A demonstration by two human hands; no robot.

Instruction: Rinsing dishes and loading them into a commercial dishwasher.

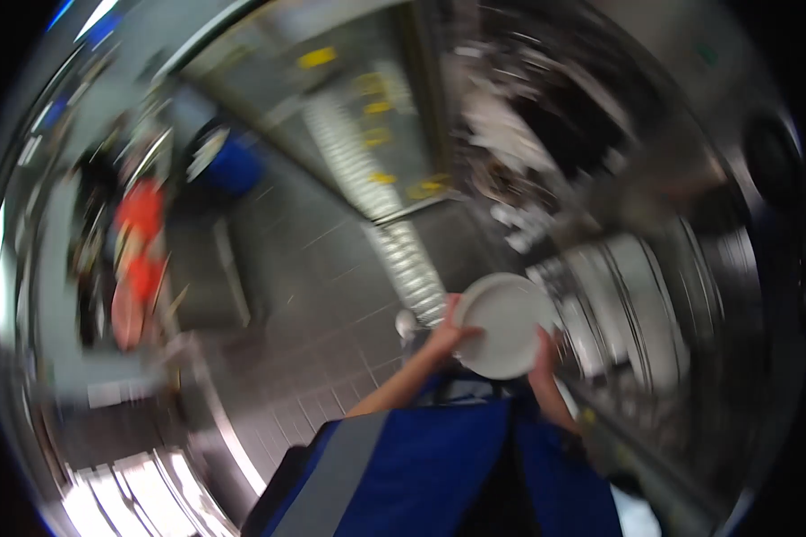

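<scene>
A round white plate (507, 324) is held level in front of my body, between both hands. Whether it is a single plate or a small stack, I cannot tell. My left hand (454, 333) grips its left rim, the thumb lying on top and the fingers around the edge. On the opposite rim, my right hand (544, 360) holds on with its thumb up along the side. Just right of the plate, several stacked white dishes (631, 300) stand on a metal counter. Motion blurs the picture.
A metal counter with a blurred heap of dark and pale things (546, 116) runs along the right. A blue bin (233, 163) stands at the far left, near a side table with red items (141, 224). A silvery ribbed strip (407, 264) crosses the grey tiled floor (300, 268).
</scene>
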